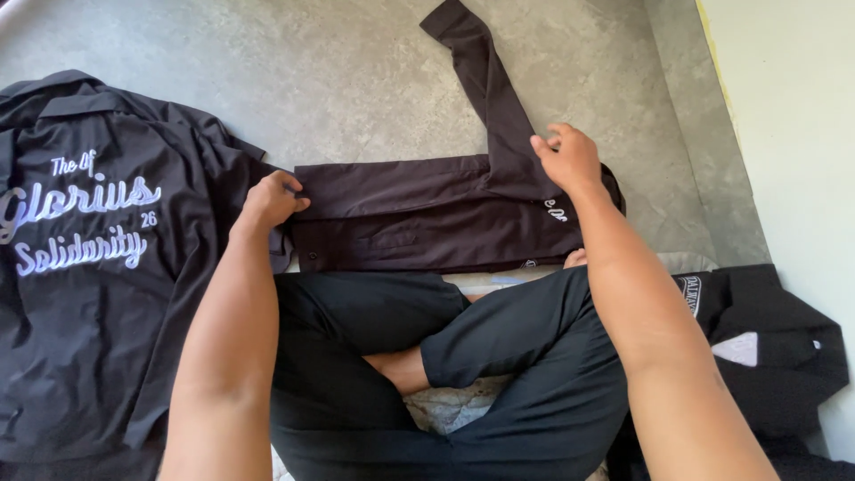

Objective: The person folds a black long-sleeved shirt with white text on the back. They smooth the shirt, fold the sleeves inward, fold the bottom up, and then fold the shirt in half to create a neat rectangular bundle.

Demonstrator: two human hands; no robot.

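**Both hands on a half-folded dark shirt**

Left hand (270, 200) pinches the hem-side edge of the dark brown shirt (427, 218), fingers closed on the cloth. Right hand (567, 158) grips the fabric where the sleeve (485, 80) turns away from the body, fingers curled on it. Shirt lies flat on the grey floor (356, 80), stretched between the hands, just beyond the crossed legs (445, 356).

To fold well: keep the edge taut, line up the layers, bring the sleeve flat without creases.

Left of the left hand: a black shirt with pale lettering (89, 249), its edge touching the folded one, crowding that side. Right of the right arm: more dark garments (775, 356).
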